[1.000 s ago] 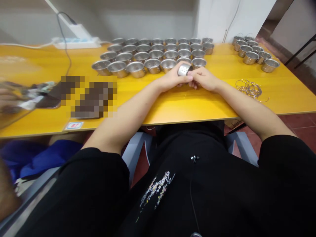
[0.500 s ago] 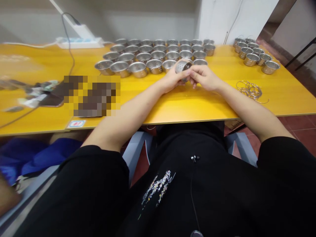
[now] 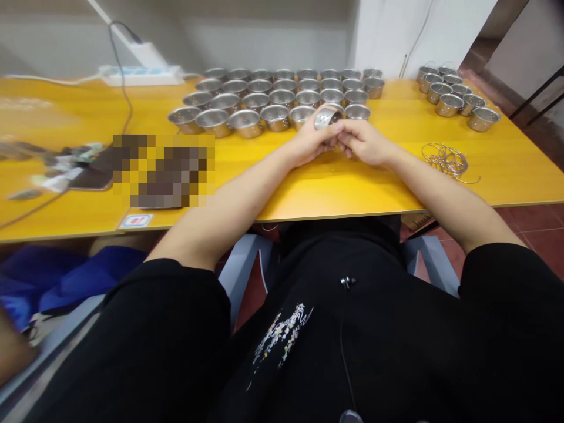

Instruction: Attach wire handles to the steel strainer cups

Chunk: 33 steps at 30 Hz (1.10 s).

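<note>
A small perforated metal cup [image 3: 324, 119] is tipped on its side above the table, its mouth turned toward the right. My left hand [image 3: 308, 144] is closed around it, thumb along the near side. Close against the cup's mouth, my right hand [image 3: 369, 141] has its fingertips pinched together and meets the left thumb. Whatever those fingertips grip is too small and covered to make out. Just behind both hands stand rows of similar metal cups [image 3: 245, 124], upright. A loose tangle of thin metal wire pieces [image 3: 446, 161] lies to the right of my right forearm.
More cups, some with wire handles [image 3: 449, 106], stand at the table's right end. A white power strip [image 3: 141, 76] with a cable lies at the back left. Blurred-out dark items [image 3: 170, 176] and clutter lie left. A neighbouring person's blue clothing [image 3: 88, 276] shows below.
The cup has turned slightly in my left hand, showing more of its perforated side. My right fingers have shifted a little at its mouth; both arms stay almost in place.
</note>
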Available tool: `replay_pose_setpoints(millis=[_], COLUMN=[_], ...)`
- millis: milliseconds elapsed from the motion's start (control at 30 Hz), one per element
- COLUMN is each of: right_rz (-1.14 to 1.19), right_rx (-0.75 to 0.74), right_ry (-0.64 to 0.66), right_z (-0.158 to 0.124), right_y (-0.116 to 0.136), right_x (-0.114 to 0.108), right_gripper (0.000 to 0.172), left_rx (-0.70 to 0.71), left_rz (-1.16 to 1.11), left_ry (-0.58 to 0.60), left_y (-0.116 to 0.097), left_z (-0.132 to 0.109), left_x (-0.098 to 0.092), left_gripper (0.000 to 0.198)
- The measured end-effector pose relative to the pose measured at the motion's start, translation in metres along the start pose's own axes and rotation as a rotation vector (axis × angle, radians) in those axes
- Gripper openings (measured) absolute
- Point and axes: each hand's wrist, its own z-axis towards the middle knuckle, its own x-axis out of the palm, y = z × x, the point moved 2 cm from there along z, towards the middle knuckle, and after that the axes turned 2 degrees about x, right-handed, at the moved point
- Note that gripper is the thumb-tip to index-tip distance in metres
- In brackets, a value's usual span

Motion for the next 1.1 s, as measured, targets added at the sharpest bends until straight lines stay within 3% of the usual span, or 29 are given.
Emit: replay_pose_setpoints(millis=[300, 667, 1100], right_rz=[-0.035, -0.038, -0.004], right_rx=[0.076, 0.099, 0.16], right_ry=[0.04, 0.037, 0.051], right_z=[0.0, 0.001, -0.001], right_y=[0.009, 0.019, 0.028], right_x=[-0.004, -0.005, -0.003], right_gripper=[0.056, 0.045, 0.034], left_rx=[-0.106, -0.106, -0.056], left_rz=[0.014, -0.002, 0.056], left_ry=[-0.026, 0.026, 0.065], left_y=[-0.006, -0.005, -0.01], left_z=[-0.005, -0.007, -0.005], left_x=[0.005, -0.001, 0.005], left_gripper=[0.086, 0.093, 0.073])
